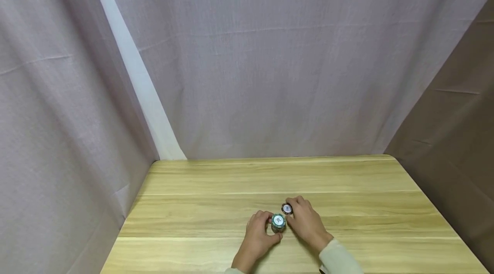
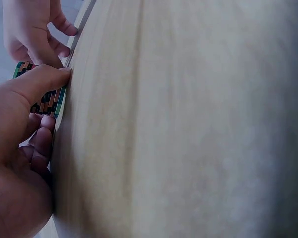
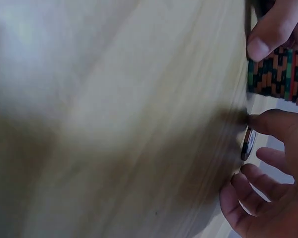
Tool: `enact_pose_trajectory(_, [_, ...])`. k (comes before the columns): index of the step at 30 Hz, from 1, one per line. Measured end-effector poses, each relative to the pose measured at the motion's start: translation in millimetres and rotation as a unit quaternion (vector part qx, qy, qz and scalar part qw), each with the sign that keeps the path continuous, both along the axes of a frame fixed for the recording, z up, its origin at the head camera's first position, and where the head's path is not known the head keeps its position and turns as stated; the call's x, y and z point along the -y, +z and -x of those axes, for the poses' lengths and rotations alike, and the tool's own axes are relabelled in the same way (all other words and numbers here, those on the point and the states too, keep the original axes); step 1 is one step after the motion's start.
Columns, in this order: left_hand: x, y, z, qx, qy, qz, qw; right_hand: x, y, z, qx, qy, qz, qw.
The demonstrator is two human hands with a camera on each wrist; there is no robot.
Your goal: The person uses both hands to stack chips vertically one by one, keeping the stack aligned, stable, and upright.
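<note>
A stack of poker chips [image 1: 278,221] stands on the table, with a green-edged chip on top. In the right wrist view the stack [image 3: 273,74] shows mostly black and orange edges, with a green and a red band among them. My left hand [image 1: 256,235] holds the stack at its side, thumb in front and fingers behind. A single dark chip with a white centre [image 1: 287,209] lies flat just beyond the stack. Around it my right hand [image 1: 306,222] rests on the tabletop, thumb and fingers spread, the thumb [image 3: 270,121] near the chip's edge.
The wooden table [image 1: 193,205] has light and dark grain and rounded far corners. Grey curtains [image 1: 270,72] hang behind and on the left, with a pale gap [image 1: 135,64] between them. A brownish cloth [image 1: 451,137] hangs along the right side.
</note>
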State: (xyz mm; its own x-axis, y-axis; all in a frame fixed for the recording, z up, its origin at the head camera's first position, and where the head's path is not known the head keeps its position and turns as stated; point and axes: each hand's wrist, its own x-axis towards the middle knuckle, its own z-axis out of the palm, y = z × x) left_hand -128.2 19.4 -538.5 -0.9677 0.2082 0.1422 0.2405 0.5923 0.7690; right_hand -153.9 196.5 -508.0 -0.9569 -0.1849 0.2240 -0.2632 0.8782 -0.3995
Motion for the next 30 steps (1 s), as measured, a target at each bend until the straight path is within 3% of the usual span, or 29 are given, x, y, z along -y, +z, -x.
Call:
enact_pose_trajectory(6, [2.0, -0.8, 0.4, -0.004, 0.0, -0.002, 1.0, 0, -2.3, 11.3, -0.005, 0.009, -0.036, 0.9993])
enact_pose_trajectory(17, [1.7, -2.8, 0.7, 0.007, -0.004, 0.007, 0.9999, -5, -4.8, 18.2, 0.006, 0.017, -0.07, 0.9973])
enact_pose_trajectory(19, [1.2, -3.0, 0.0, 0.011, -0.005, 0.007, 0.9999, -6, -6.1, 18.2, 0.015, 0.022, -0.06, 0.9979])
enact_pose_trajectory(24, [2.4, -2.9, 0.1, 0.005, -0.007, 0.005, 1.0, -8, -6.1, 19.6, 0.048, 0.001, 0.034, 0.9982])
enact_pose_trajectory(26, [3.9, -3.3, 1.0, -0.002, -0.005, 0.005, 1.0, -9, -3.6, 21.1, 0.042, -0.01, 0.062, 0.9972])
enact_pose_trajectory(30, [7.4, -4.6, 2.7, -0.006, -0.002, 0.008, 1.0, -7, 6.7, 21.2, 0.018, -0.01, 0.06, 0.998])
